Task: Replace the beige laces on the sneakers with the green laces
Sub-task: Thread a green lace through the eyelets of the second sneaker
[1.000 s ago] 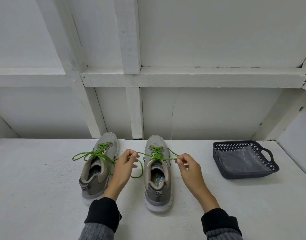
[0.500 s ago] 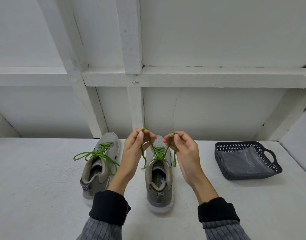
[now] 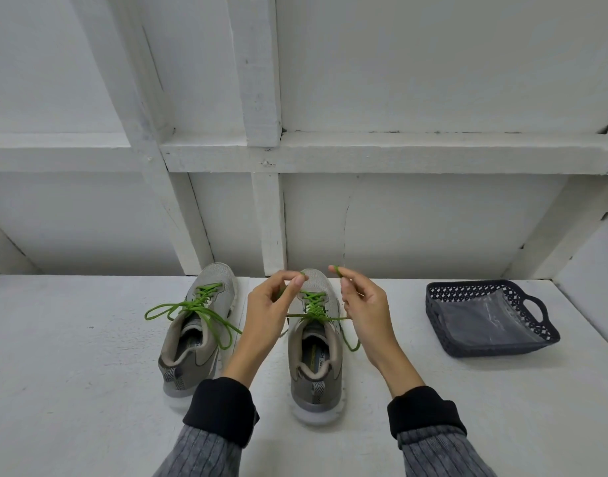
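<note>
Two grey sneakers stand side by side on the white surface, toes pointing away from me. The left sneaker (image 3: 195,335) carries a green lace (image 3: 192,306) whose loose ends trail out to both sides. The right sneaker (image 3: 316,356) is threaded with another green lace (image 3: 315,304). My left hand (image 3: 266,315) pinches one end of that lace above the toe, thumb against fingertips. My right hand (image 3: 362,311) pinches the other end, raised to the right of the toe. A strand runs across the shoe between my hands, and a short bit hangs below my right hand.
A dark perforated basket (image 3: 488,316) with a handle holds a clear plastic bag and sits to the right of the shoes. A white framed wall (image 3: 264,208) rises right behind the sneakers. No beige lace shows in view.
Both hands went from stretching the lace ends sideways to lifting them together above the right sneaker's toe; now they have drawn slightly apart, each still pinching an end.
</note>
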Tool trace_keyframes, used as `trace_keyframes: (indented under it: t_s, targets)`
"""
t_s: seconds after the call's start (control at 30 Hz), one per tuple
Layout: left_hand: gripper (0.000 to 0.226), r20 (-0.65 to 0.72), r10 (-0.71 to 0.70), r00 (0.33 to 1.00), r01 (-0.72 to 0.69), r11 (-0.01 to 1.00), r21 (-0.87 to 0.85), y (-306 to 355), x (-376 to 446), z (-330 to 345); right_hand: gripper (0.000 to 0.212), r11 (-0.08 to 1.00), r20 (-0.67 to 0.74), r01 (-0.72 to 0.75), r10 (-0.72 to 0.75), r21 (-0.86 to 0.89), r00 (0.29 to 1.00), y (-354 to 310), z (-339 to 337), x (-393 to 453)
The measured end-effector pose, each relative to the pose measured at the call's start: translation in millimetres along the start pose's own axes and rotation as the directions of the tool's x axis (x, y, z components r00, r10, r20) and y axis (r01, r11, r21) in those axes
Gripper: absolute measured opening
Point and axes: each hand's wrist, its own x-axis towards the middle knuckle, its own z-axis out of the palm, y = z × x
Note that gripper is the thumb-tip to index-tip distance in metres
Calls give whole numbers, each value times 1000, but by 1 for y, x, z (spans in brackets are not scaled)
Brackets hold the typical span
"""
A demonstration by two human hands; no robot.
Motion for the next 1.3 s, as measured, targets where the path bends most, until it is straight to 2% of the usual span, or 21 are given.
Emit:
trace_keyframes:
  t_s: [0.07, 0.13, 0.2, 0.27, 0.33, 0.43, 0.57, 0.67, 0.73, 0.83, 0.93, 1.0, 1.03, 1.07, 1.1, 1.13, 1.2, 1.3]
  targets:
    - [21, 55, 4, 998, -5, 1000, 18, -8, 0, -1, 29, 997, 12, -6, 7, -72, 1000, 5, -2, 2]
    - [28, 131, 26, 991, -32, 999, 40, -12, 0, -1, 25, 989, 24, -24, 28, -145, 999, 9, 0, 4]
    - [24, 196, 47, 979, -67, 993, 95, -17, -1, 1, 14, 990, 13, -56, 59, -133, 998, 11, 4, 4]
    - [11, 231, 19, 973, -46, 993, 111, -20, -2, 4, 7, 992, -2, -76, 76, -100, 997, 14, 6, 3]
    - [8, 236, 3, 972, -20, 997, 74, -20, -5, 6, 10, 993, -15, -85, 84, -78, 996, 16, 6, 1]
    - [10, 233, -7, 972, 0, 999, 32, -20, -7, 8, 16, 989, 2, -145, 145, 6, 989, 22, 3, -2]
    - [13, 206, -25, 978, 19, 999, 32, -22, -6, 11, 19, 956, 107, -216, 198, 197, 974, 22, 2, -7]
    - [14, 214, -40, 976, 31, 999, 43, -18, -7, 13, 18, 962, 110, -176, 155, 208, 982, 14, 5, -9]
    - [14, 238, -38, 971, 22, 998, 66, -16, -7, 13, 15, 963, 56, -175, 167, 206, 984, 15, 7, -7]
    - [8, 283, -39, 958, 8, 994, 111, -17, -4, 9, 17, 923, 50, -229, 224, 308, 973, 18, 7, -4]
    - [1, 353, -85, 932, 41, 991, 130, -24, 1, 1, 18, 828, 119, -278, 252, 487, 960, 14, 7, -3]
    - [6, 382, -130, 915, 110, 991, 75, -30, 5, -3, 18, 822, 192, -282, 214, 494, 958, 11, 4, -4]
    - [7, 381, -155, 911, 145, 988, 56, -32, 7, -4, 18, 873, 238, -266, 179, 409, 955, 10, 1, -4]
    - [7, 372, -174, 912, 170, 984, 43, -33, 9, -5, 19, 948, 292, -215, 142, 235, 946, 8, -2, -4]
    - [6, 358, -183, 916, 185, 982, 29, -33, 11, -6, 21, 994, 354, -110, 107, -13, 929, 8, -4, -1]
    - [5, 340, -184, 922, 192, 981, 10, -33, 12, -5, 22, 966, 408, 27, 83, -259, 909, 8, -6, 2]
    - [6, 296, -177, 939, 194, 981, -27, -33, 13, -4, 20, 777, 446, 268, 18, -570, 895, 14, -4, 10]
    - [5, 228, -161, 960, 180, 981, -68, -34, 12, -1, 16, 470, 416, 438, -157, -766, 896, 23, 7, 11]
